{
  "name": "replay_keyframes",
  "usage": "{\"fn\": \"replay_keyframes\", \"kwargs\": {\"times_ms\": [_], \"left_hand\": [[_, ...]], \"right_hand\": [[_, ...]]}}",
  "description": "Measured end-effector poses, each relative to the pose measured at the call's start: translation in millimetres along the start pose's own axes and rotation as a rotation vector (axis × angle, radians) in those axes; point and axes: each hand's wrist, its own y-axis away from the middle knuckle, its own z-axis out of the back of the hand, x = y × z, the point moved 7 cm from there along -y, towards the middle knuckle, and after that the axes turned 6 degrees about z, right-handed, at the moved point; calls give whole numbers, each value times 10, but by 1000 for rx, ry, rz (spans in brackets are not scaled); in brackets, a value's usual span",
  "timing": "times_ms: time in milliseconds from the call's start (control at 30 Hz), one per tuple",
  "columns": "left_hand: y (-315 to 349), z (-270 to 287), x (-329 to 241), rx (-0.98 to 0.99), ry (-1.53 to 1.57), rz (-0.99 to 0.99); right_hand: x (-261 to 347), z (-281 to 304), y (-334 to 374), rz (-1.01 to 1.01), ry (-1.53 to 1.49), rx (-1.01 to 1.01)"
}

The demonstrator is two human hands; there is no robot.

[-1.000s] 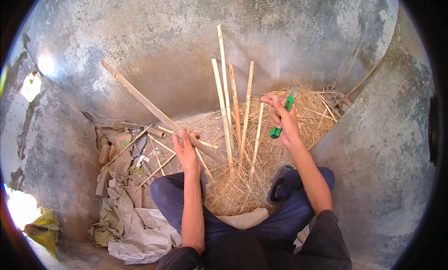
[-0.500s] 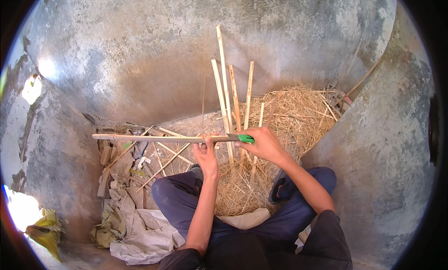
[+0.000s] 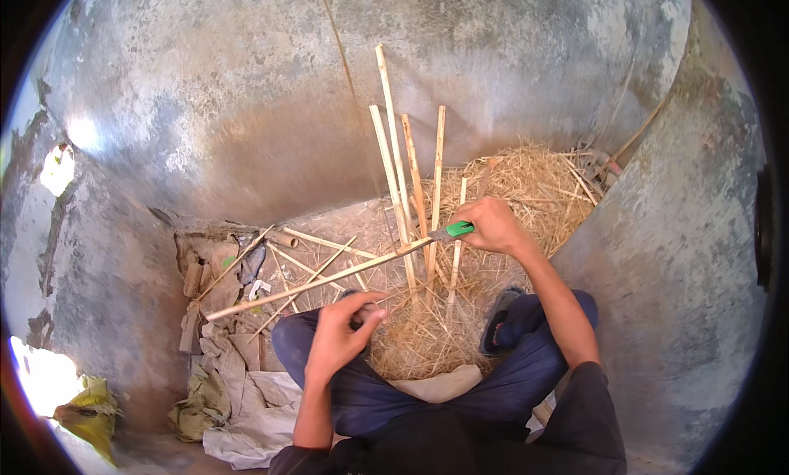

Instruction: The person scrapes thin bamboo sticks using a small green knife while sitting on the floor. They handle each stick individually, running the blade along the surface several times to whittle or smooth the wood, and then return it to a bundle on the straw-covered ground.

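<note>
My right hand [image 3: 493, 224] grips a green-handled utility knife [image 3: 461, 228], its blade pointing left and meeting the right end of a long bamboo strip [image 3: 316, 283]. The strip slants down to the left across the space before me. Below it my left hand [image 3: 341, 327] is open, index finger and thumb stretched apart, holding nothing. Beyond the knife, several pale split bamboo sticks [image 3: 417, 179] stand upright, leaning toward the far wall. A thin brown line [image 3: 345, 60] runs from the top edge down toward the strip; I cannot tell what it is.
Straw [image 3: 526, 179] is heaped at the right and around my feet. Loose sticks [image 3: 316, 274] and scraps litter the floor at left, beside crumpled pale sacking [image 3: 255, 409]. Weathered walls [image 3: 230, 105] close in on several sides. A yellow bag [image 3: 89, 417] lies at far left.
My left hand has let go of the bamboo strip and moved down and left. The strip's left end has dropped. My right hand and the knife have moved slightly right and up.
</note>
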Motion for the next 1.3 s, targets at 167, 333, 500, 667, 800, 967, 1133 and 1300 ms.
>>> {"fn": "replay_keyframes", "kwargs": {"times_ms": [167, 333, 500, 667, 800, 967, 1133, 1300], "left_hand": [[110, 634, -353, -355, -532, -205], [15, 549, 433, 129, -516, 61], [45, 304, 587, 437, -294, 163], [119, 237, 482, 123, -621, 206], [107, 136, 230, 16, -766, 215], [45, 0, 168, -86, -761, 133], [87, 22, 140, -142, -718, 180], [124, 109, 186, -166, -709, 194]], "right_hand": [[-56, -51, 8, -35, 8, 152], [50, -100, -30, -24, -71, 260], [98, -89, 2, -152, -40, 336], [562, 84, -47, -29, 53, 59], [1140, 201, -128, 173, -2, 75], [1566, -58, -257, 399, 207, 7], [1271, -184, -411, 302, 416, 161], [930, -267, -446, 171, 346, 403]]}}
